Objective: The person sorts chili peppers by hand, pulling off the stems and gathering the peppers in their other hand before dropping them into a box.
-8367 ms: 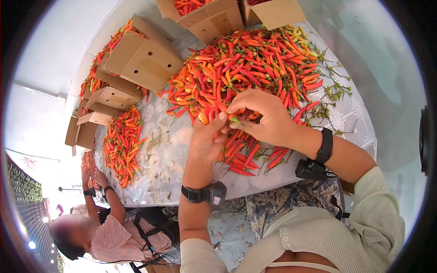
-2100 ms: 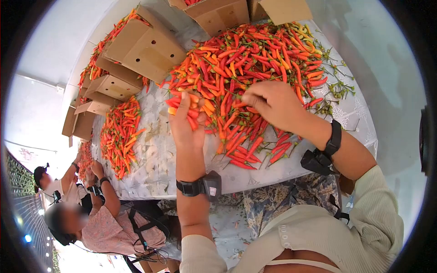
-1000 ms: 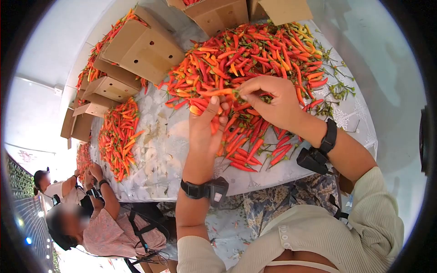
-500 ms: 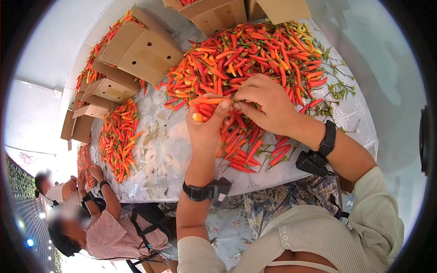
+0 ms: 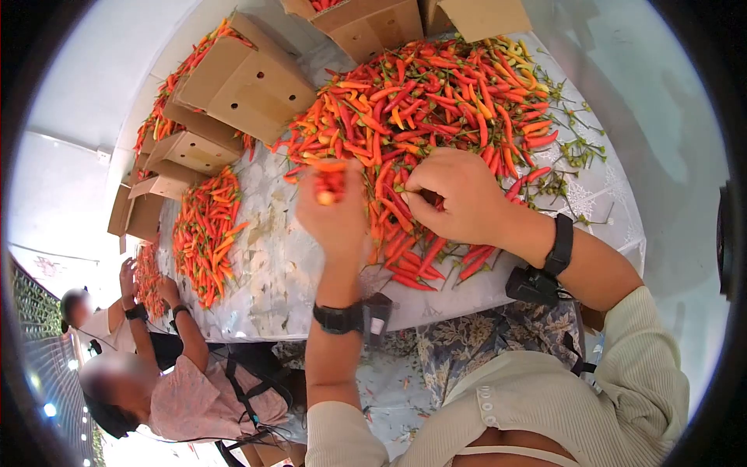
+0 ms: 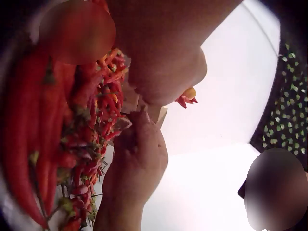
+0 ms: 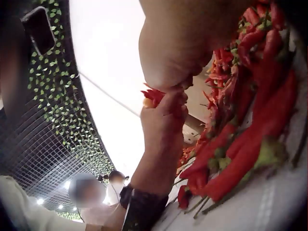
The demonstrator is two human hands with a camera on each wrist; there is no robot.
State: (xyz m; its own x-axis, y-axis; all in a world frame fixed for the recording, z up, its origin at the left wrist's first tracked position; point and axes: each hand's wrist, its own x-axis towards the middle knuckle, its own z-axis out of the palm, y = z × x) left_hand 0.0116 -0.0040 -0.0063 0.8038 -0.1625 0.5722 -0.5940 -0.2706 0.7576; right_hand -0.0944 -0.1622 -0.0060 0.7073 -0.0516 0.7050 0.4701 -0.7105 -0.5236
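In the head view, the left hand [image 5: 334,210], blurred, is curled round several red chillies [image 5: 330,185], with an orange chilli [image 5: 328,166] along the top. To its right, the right hand [image 5: 459,194] has thumb and forefinger together at a small green stem over the chilli pile [image 5: 436,101]; whether a chilli hangs from that stem is unclear. The hands are apart there. Red tips [image 7: 153,97] stick out of the left hand [image 7: 163,127] in the right wrist view. The left wrist view shows the right hand [image 6: 137,161] beyond the left hand [image 6: 166,72].
Cardboard boxes [image 5: 249,89] stand along the table's far side, some full of chillies. A smaller chilli pile [image 5: 206,241] lies on the left of the patterned tablecloth [image 5: 272,288]. Loose green stems [image 5: 583,152] lie at right. Two people [image 5: 183,397] work at the lower left.
The hands, together at an orange chilli half a second ago, have separated. The left hand has moved left and turned, still holding its chillies; the right hand has moved slightly right and down.
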